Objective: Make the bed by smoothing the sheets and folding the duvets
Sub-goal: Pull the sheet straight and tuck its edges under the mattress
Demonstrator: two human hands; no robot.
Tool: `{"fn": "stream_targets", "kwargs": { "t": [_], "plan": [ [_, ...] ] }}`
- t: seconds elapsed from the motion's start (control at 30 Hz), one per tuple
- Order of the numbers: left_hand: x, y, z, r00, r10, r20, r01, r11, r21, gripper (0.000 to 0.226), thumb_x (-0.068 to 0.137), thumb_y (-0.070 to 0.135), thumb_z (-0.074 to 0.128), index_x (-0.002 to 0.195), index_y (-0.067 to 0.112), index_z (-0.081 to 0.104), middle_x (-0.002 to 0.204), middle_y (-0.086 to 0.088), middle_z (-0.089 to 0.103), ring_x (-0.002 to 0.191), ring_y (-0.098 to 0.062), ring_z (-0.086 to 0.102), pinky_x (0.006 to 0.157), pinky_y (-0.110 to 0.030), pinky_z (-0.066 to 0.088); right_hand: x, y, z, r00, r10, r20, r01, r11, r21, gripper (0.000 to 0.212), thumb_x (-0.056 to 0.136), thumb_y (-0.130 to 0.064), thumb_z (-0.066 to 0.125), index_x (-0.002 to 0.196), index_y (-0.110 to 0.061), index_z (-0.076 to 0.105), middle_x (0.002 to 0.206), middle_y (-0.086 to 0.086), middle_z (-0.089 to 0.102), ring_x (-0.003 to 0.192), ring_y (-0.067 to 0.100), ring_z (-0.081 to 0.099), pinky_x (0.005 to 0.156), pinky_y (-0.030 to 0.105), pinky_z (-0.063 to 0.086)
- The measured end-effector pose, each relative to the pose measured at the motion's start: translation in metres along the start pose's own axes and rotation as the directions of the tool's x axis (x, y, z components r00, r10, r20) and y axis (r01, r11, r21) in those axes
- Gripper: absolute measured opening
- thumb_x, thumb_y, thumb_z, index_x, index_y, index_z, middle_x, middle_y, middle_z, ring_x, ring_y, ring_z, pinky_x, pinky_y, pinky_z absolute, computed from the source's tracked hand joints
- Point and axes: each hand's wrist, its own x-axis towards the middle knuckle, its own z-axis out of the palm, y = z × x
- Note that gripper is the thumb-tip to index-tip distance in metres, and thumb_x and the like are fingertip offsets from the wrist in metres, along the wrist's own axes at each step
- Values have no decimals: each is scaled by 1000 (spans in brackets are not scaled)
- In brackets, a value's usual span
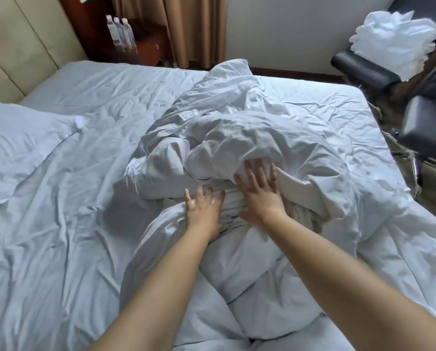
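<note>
- The duvet [237,138] is a big white crumpled heap in the middle of the bed [338,102], and it runs from the near edge toward the far side.
- Both hands are flat on it, with fingers spread wide and holding nothing.
- The right hand [258,192] sits a bit farther in, and its fingertips touch a puffy fold of the heap.
- The left hand [204,211] is just beside it, to the left and a little nearer.
- The big lump lies straight ahead of both hands, on the far side of them, so I think a push or a grab has to go away from the person.
- The right hand is closer to that lump.
- I count one duvet, though a second could hide in the heap; I cannot tell.
- The sheet [60,198] under it is wrinkled all over on the left.
- One pillow [22,138] lies at the left.
- Three water bottles [120,34] stand on a dark stand far back.
- One stack of white linen [394,44] rests on a black bench [364,69] at the far right.
</note>
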Motion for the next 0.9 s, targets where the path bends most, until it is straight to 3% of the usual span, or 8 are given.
{"fn": "stream_targets", "kwargs": {
  "t": [0.1, 0.23, 0.4, 0.53, 0.7, 0.77, 0.9],
  "plan": [
    [14, 10, 7, 1000, -3, -26, 3, 1000, -19, 85, 87, 44, 56, 152, 26, 6, 158, -9, 10, 147, -31, 2, 111, -62, -6, 4, -3, 4, 999, -16, 36, 17, 1000, -15, 96, 85, -37, 61, 152, -32, -7, 155, 13, -28, 140, 40, -29, 86, 54, -42],
    [43, 16, 11, 994, 67, -86, -73, 996, -59, 84, 81, 35, 64, 150, 24, 16, 150, -9, 28, 140, -29, 24, 113, -51, 13, 17, 10, 17, 996, 78, 39, -74, 993, -96, 87, 91, -28, 52, 152, -33, -10, 155, 12, -27, 141, 41, -24, 83, 61, -38],
    [70, 33, 21, 992, 129, -15, -130, 986, -101, 89, 80, 37, 67, 150, 22, 16, 137, -11, 42, 117, -32, 48, 97, -39, 35, 35, 31, 30, 985, 171, 40, -167, 983, -75, 81, 95, -24, 45, 150, -36, -12, 155, 12, -30, 141, 41, -26, 91, 66, -31],
    [83, 51, 16, 990, 135, 45, -125, 976, -178, 65, 81, 31, 69, 136, 17, 37, 125, -12, 55, 111, -33, 56, 85, -35, 45, 40, 41, 45, 977, 206, 60, -199, 975, -98, 76, 97, -30, 42, 150, -37, -12, 154, 12, -32, 140, 42, -27, 88, 67, -31],
    [71, 51, -4, 969, 244, 28, -231, 945, -230, 30, 84, 30, 66, 107, 15, 55, 114, -13, 62, 106, -33, 60, 76, -33, 45, 35, 47, 42, 979, 189, 77, -177, 974, -142, 83, 95, -29, 46, 149, -35, -16, 154, 11, -30, 142, 40, -24, 103, 69, -15],
    [58, 47, -21, 956, 292, 24, -282, 939, -195, 17, 82, 22, 64, 92, 17, 52, 108, -11, 62, 100, -33, 61, 69, -32, 41, 32, 52, 33, 981, 183, 68, -169, 970, -172, 82, 95, -30, 45, 149, -35, -17, 155, 9, -29, 142, 39, -22, 105, 69, -12],
    [23, 26, -59, 935, 354, -11, -350, 921, -168, 20, 82, 9, 56, 77, 14, 38, 92, -9, 58, 90, -33, 59, 62, -32, 37, 20, 63, 5, 980, 185, 75, -169, 969, -180, 79, 96, -32, 43, 150, -34, -14, 157, 7, -25, 145, 34, -19, 109, 64, -11]
  ]
}}
